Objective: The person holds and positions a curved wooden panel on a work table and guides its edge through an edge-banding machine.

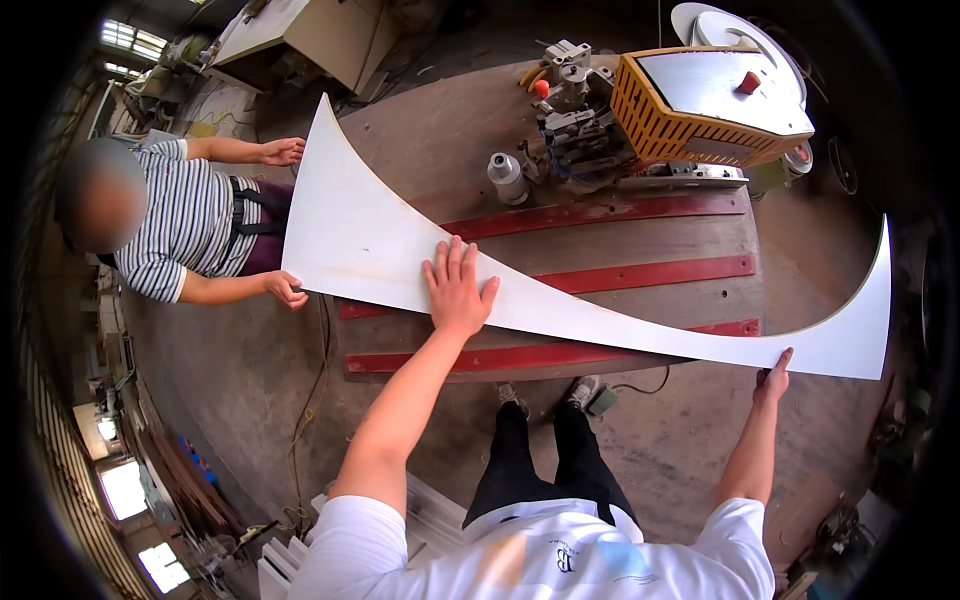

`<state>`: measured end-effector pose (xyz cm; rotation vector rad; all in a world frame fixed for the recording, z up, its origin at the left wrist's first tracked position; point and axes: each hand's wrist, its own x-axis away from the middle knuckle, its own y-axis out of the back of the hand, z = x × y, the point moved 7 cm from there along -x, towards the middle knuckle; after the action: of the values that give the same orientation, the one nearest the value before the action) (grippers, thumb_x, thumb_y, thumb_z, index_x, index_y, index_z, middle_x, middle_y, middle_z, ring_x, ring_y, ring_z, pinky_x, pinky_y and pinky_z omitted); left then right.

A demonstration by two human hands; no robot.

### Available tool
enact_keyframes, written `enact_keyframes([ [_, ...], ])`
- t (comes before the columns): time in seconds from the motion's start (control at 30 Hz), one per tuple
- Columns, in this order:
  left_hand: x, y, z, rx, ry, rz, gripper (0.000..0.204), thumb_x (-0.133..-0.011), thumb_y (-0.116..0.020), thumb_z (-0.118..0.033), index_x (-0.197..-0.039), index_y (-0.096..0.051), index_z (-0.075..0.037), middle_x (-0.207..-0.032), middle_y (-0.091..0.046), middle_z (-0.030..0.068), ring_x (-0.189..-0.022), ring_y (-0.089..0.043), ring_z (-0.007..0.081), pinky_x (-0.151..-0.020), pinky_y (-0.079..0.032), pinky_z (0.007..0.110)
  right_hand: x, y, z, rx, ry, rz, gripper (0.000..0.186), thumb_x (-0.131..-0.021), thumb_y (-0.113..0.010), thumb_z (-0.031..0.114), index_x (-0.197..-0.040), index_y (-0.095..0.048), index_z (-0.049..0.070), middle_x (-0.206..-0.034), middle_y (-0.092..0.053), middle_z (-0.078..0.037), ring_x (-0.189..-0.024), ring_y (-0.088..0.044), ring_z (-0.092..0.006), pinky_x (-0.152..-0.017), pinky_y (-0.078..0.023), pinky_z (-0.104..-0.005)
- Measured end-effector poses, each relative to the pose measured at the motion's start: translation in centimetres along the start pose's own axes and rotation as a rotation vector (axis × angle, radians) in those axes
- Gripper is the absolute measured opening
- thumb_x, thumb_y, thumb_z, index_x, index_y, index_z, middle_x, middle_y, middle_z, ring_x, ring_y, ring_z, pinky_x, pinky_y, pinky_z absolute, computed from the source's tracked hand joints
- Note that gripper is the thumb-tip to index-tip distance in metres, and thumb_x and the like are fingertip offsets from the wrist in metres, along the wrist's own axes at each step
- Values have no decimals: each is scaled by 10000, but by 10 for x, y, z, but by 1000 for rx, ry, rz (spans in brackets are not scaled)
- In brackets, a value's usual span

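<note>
White panel [365, 240], thin, smooth and scooped along one long edge, extends over the worktop [430, 140], both ends overhanging. At left, a co-worker's lower hand [287, 290] is near its broad corner; whether it touches, I cannot tell. My left hand [460, 290] rests flat on the panel, fingers spread. Beneath run flat red strips [650, 271], partly covered. Further right stands a metal machine [582, 135] with a slotted yellow guard [640, 110]. My right hand [774, 376] grips the panel's near edge, thumb on top, fingers hidden underneath.
</note>
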<state>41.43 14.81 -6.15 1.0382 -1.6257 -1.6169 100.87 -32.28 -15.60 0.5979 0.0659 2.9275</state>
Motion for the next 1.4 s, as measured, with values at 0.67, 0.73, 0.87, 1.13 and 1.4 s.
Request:
enact_keyframes([
  [0.67, 6, 5, 3, 79, 61, -52, 721, -1020, -662, -478, -1622, -470, -129, -1756, -359, 134, -1645, -273, 387, -1330, -164, 653, 375, -240, 10, 702, 1111, 959, 197, -912, -813, 149, -1100, -768, 108, -1025, -771, -87, -1045, -709, -328, -939, -553, -458],
  [0.73, 4, 6, -1, 93, 64, -47, 716, -1014, -663, -488, -1608, -492, -125, -1746, -376, 139, -1642, -278, 392, -1327, -171, 656, 416, -273, -20, 743, 1066, 979, 168, -936, -795, 206, -1073, -768, 112, -1017, -771, -85, -1006, -689, -342, -920, -533, -482],
  [0.87, 0, 8, -2, 125, 65, -41, 730, -1006, -659, -504, -1604, -503, -117, -1748, -378, 144, -1641, -277, 398, -1328, -164, 660, 468, -307, -56, 765, 1123, 979, 160, -970, -754, 289, -980, -747, 130, -981, -745, -68, -964, -664, -347, -861, -511, -483],
  [1.13, -1, -1, 9, 235, 74, 45, 803, -1041, -603, -516, -1653, -421, -29, -1782, -320, 184, -1684, -208, 370, -1347, -113, 652, 475, -326, -72, 1086, 1119, 805, 218, -1032, -685, 344, -947, -697, 143, -985, -709, -59, -997, -654, -329, -876, -480, -485],
  [1.4, -6, -8, 67, 349, -45, 223, 922, -1078, -571, -545, -1685, -289, 90, -1816, -200, 249, -1710, -123, 372, -1378, -84, 559, 473, -330, -79, 1238, 1108, 812, 272, -1095, -595, 351, -975, -667, 117, -1041, -703, -94, -1046, -634, -362, -931, -457, -509],
])
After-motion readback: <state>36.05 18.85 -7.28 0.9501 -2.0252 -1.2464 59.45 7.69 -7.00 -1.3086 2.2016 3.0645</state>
